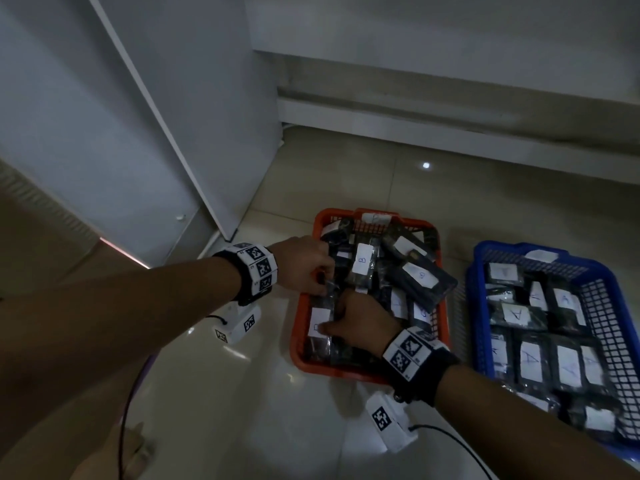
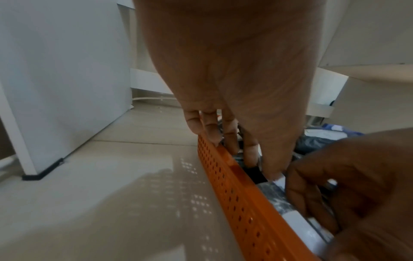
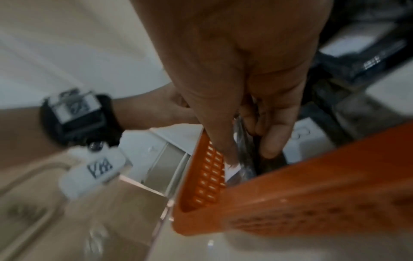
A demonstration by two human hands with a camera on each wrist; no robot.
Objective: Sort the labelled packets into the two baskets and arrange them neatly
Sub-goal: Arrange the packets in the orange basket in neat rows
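An orange basket (image 1: 300,341) on the tiled floor holds several dark packets with white labels marked B (image 1: 360,263), some lying askew. To its right, a blue basket (image 1: 475,306) holds packets marked A (image 1: 516,315) in rows. Both hands are inside the orange basket's left side. My left hand (image 1: 323,282) curls over a dark packet by the left wall (image 2: 234,194), fingers (image 2: 250,150) pointing down into it. My right hand (image 1: 332,323) pinches a shiny packet (image 3: 242,150) near the front left corner (image 3: 312,203), thumb on its white label (image 1: 318,322).
A white cabinet panel (image 1: 138,133) stands to the left, and a low white ledge (image 1: 450,116) runs along the back. Thin cables (image 1: 124,410) trail over the glossy floor near my arms. A foot (image 1: 133,452) shows at the bottom left.
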